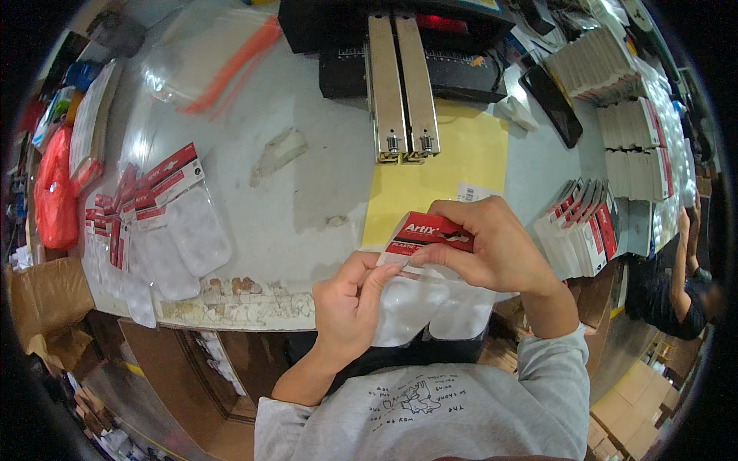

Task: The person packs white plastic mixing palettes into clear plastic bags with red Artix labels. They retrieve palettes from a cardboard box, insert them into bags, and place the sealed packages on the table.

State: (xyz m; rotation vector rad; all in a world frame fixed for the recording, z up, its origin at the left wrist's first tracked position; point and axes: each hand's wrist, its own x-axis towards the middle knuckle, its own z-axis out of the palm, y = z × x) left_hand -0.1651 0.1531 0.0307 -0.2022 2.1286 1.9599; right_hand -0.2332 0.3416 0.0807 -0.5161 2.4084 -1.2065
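Note:
At the front edge of the table, both my hands hold a red and white header card (430,235). Below the card hangs a translucent moulded plastic piece (409,309) with rounded hollows, perhaps in a clear bag. My left hand (347,306) pinches the card's lower left side between thumb and fingers. My right hand (492,250) grips the right side, thumb in front and fingers behind the top edge. Just beyond my hands lies a yellow sheet (469,157), with another white card showing a barcode partly behind my right hand.
A black machine (338,73) with two long metal arms (405,84) stands at the back. Carded plastic pieces (196,230) are heaped at left, folded header cards (580,230) at right. Card stacks (634,127) and a phone (552,104) lie farther right. Another person (676,296) is at far right.

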